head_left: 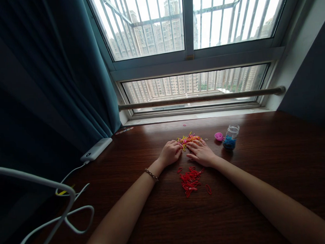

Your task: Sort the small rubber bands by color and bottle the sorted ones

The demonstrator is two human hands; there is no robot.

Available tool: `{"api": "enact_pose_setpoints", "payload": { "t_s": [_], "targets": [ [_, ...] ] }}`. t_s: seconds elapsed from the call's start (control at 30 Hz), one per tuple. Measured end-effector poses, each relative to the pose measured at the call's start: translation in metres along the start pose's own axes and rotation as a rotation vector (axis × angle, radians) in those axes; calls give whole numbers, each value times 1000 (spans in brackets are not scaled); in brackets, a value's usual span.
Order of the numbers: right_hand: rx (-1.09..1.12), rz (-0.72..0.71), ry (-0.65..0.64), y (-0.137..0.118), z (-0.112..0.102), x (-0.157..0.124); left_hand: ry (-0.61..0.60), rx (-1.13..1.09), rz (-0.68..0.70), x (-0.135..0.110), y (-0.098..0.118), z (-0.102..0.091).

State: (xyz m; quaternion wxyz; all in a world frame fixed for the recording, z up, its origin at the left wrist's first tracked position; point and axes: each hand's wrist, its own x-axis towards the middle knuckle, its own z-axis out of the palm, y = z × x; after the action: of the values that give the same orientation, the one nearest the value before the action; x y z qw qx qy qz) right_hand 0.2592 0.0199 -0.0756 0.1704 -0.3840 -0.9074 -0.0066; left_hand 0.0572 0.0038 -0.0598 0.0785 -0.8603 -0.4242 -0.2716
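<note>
A heap of small rubber bands [190, 138], mostly yellow, orange and pink, lies on the dark wooden table. At its left edge is my left hand [170, 152], its fingers curled in against the bands; whatever is between the fingertips is hidden. My right hand [202, 153] rests on the near right side of the heap with fingers stretched out and apart. Nearer to me, between my forearms, lies a separate pile of red rubber bands [190, 181], with one loose red band [208, 189] to its right.
Right of the heap stands an open clear jar [231, 135] with blue bands inside, beside a small pink cup-shaped piece [218, 136]. A white power strip [96, 149] and its looping white cable [72, 203] occupy the left. A window with a rail [204, 98] is behind the table.
</note>
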Motion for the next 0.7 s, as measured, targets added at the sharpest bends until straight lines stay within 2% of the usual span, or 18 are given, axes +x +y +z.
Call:
{"api": "enact_pose_setpoints", "payload": {
  "t_s": [0.33, 0.7],
  "targets": [
    [12, -31, -9, 2, 0, 0, -8, -34, 29, 0, 1, -1],
    [67, -40, 40, -3, -6, -1, -5, -46, 11, -2, 0, 1]
  ]
}}
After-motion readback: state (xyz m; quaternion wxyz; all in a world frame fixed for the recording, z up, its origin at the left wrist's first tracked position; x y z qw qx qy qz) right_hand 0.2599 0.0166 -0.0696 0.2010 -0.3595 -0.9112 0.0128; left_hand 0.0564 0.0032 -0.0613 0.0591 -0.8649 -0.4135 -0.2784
